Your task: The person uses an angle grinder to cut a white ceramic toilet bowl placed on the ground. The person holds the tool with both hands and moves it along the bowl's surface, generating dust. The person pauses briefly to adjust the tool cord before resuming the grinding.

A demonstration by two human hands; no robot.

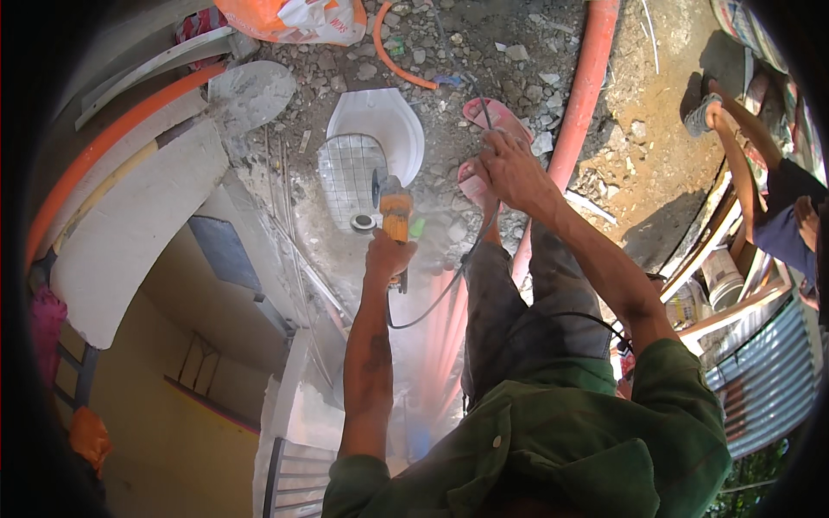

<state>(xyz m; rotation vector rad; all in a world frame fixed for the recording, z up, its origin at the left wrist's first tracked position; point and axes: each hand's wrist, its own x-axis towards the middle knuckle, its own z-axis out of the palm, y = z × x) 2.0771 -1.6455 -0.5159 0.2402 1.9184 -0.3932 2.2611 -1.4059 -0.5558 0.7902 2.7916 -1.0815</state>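
Note:
My left hand (390,257) is wrapped round the body of an orange angle grinder (396,216), whose disc (376,188) points away from me. To the right and farther forward, my right hand (515,173) has its fingers closed on a dark power cord (471,250); the cord loops back below the grinder. Beside the disc lies a wire-grid panel (341,177), partly over a white ceramic basin (389,125). A small round ring-shaped piece (363,223) is just left of the grinder. Whether the disc touches anything, I cannot tell.
Rubble (328,69) covers the ground ahead. A long orange pipe (587,86) runs along my right, and more pipes (440,337) lie below my left hand. At left is a wall opening (216,319). Another person's hand (713,112) grips something dark at far right, near corrugated metal (768,371).

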